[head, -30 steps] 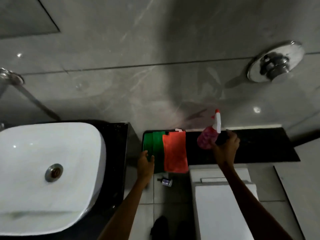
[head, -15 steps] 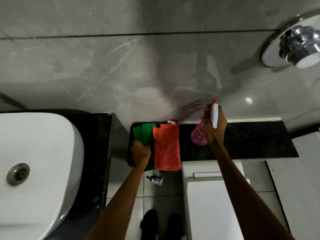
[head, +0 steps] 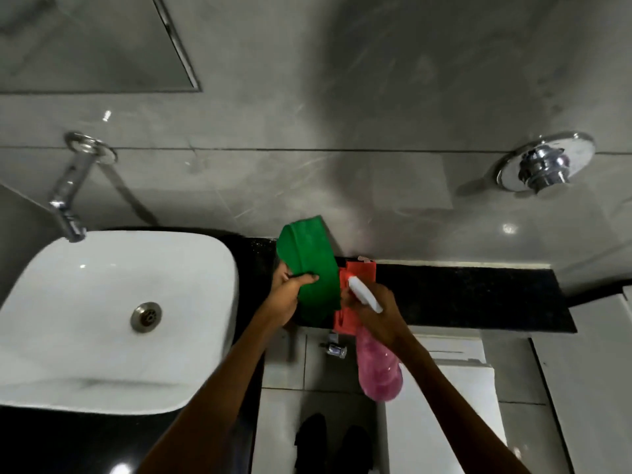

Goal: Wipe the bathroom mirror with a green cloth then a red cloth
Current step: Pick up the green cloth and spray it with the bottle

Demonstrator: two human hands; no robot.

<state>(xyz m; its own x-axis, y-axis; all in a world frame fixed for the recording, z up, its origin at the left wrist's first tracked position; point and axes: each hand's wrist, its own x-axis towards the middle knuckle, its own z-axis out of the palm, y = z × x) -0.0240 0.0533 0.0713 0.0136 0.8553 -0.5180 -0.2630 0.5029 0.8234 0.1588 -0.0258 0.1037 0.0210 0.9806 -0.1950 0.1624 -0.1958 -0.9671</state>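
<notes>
My left hand (head: pixel 285 295) grips the green cloth (head: pixel 309 258), which is lifted off the black ledge and hangs folded above it. The red cloth (head: pixel 359 271) still lies on the black ledge (head: pixel 461 295), partly covered by my right hand and the green cloth. My right hand (head: pixel 379 314) holds a pink spray bottle (head: pixel 378 367) with a white trigger head, tilted so the nozzle points toward the green cloth. The mirror (head: pixel 92 42) shows at the top left on the grey wall.
A white basin (head: pixel 113 319) with a chrome tap (head: pixel 70 186) sits at the left on a black counter. A chrome flush button (head: pixel 545 164) is on the wall at right. The white toilet (head: pixel 444 398) stands below the ledge. A small bottle (head: pixel 335 350) lies on the floor.
My left hand has closed on the green cloth and lifted it off the ledge. My right hand has brought the spray bottle down and left, next to the cloth. The view has shifted up.
</notes>
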